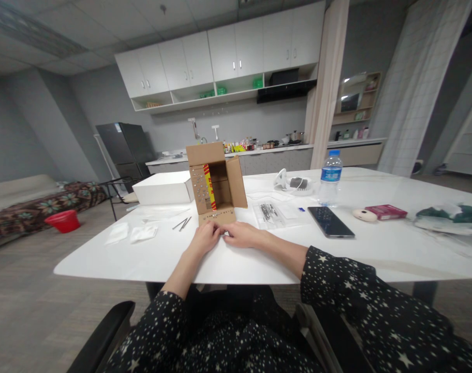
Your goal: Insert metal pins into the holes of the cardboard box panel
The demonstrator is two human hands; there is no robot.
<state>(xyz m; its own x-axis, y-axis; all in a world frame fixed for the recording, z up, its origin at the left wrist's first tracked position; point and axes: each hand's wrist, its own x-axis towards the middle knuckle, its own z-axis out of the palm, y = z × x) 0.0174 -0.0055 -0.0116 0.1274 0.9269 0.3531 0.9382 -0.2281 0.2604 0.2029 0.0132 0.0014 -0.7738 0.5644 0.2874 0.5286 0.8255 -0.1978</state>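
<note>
A small brown cardboard box (215, 178) lies on its side on the white table (375, 248), its open mouth facing me and its flaps spread. Rows of small metal studs show on its left flap and its bottom flap (217, 215). My left hand (205, 237) and my right hand (241, 234) rest together on the table at the front edge of that bottom flap, fingertips touching it. Whether the fingers pinch a small part is too small to tell.
A white flat box (164, 187) stands left of the cardboard box, with loose metal pins (182, 224) and white tissues (131, 233) nearby. Right of it lie a clear bag of small parts (269, 212), a phone (330, 221), a water bottle (329, 177) and a red packet (386, 211).
</note>
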